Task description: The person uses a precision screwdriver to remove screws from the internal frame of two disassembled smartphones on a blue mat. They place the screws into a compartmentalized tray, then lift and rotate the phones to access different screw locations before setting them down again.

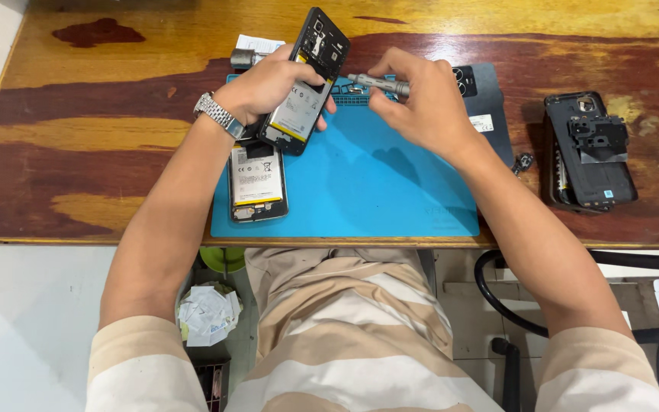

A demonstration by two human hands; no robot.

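Black opened phone [305, 80] sat tilted in the left hand [268, 88], fingers wrapped round its lower half, above the blue mat's [360, 191] far-left corner. Right hand [421, 103] pinched a grey screwdriver [379, 82], tip probably just touching the phone's edge. Another opened phone [257, 183] lay on the mat's left edge.

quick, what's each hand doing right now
Left hand: closed around an opened phone, raised over the blue mat.
Right hand: closed on a small grey screwdriver.
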